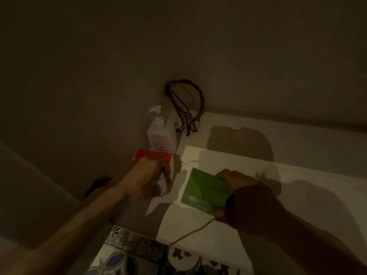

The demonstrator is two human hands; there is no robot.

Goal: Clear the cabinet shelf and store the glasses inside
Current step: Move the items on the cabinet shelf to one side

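2 hands full at once, left hand (pixel 148 175) gripping red box (pixel 153 155), right hand (pixel 244 192) green box (pixel 206 190): could bump pump bottle (pixel 161 135).

A dim room, lit from behind the camera: plain beige walls (pixel 99 66) meet in a corner at 12 o'clock, where a bundle of coloured wires (pixel 186 104) hangs. A white ledge (pixel 297 139) runs toward 3 o'clock; patterned floor tiles (pixel 127 253) show at 6 o'clock.
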